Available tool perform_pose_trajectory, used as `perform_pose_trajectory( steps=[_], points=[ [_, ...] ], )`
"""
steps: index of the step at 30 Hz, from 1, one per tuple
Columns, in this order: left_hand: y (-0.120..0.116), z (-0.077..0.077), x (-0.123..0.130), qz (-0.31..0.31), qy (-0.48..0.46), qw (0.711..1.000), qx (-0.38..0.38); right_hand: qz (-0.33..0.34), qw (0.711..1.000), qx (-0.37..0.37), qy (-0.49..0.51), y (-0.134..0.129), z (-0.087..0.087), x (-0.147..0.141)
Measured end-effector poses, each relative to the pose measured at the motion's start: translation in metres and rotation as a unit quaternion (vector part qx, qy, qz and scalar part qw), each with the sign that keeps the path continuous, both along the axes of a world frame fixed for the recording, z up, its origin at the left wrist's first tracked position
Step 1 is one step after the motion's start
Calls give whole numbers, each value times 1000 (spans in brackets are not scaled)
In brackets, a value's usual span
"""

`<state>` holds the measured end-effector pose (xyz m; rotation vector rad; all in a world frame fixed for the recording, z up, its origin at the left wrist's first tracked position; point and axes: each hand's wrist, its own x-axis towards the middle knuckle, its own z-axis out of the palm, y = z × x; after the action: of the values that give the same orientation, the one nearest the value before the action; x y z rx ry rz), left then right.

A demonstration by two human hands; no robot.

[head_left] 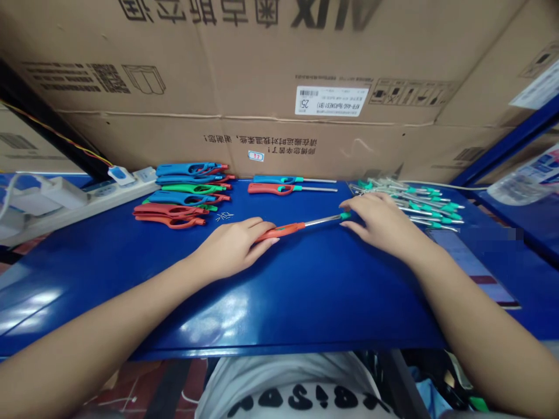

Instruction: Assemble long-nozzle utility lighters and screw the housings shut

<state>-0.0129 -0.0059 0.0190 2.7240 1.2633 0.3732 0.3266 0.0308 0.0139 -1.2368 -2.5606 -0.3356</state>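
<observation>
My left hand point(238, 247) is closed around the orange-red handle point(286, 230) of a long-necked lighter. A thin metal tube point(323, 220) runs from the handle's front end to the right, tilted slightly upward. Its far end carries a green collar point(345, 216), with the thumb and forefinger of my right hand point(379, 221) about it. Behind that hand lies a pile of metal tubes with green collars point(432, 206). Two lighters with tubes attached, a blue one point(277, 180) and a red one point(273, 189), lie side by side at the back.
Blue, green and red lighter handles point(187, 195) are stacked at the back left, near several small metal pins point(225, 216). A white power strip point(100, 195) lies further left. A large cardboard box point(262, 134) walls off the back of the blue table point(305, 297). A flat phone-like panel point(471, 267) lies right.
</observation>
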Motion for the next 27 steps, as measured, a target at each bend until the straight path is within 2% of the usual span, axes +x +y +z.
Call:
perform_pose_trajectory(
  steps=[5,10,15,23,27],
  points=[
    [0,-1,1,-11,-4,1000,1,37,999,-24,22,-3,5,-6],
    [-4,-4,4,-34,-14,999,-4,113,989,-70,66,-17,7,-31],
    [-10,-6,6,-55,-25,998,-18,172,979,-69,85,-30,3,-51],
    [-9,-5,6,-52,-56,997,-32,151,982,-69,88,-27,1,-46],
    [-11,-9,8,-73,-100,991,-54,178,980,-53,70,-27,-2,-49]
  ],
)
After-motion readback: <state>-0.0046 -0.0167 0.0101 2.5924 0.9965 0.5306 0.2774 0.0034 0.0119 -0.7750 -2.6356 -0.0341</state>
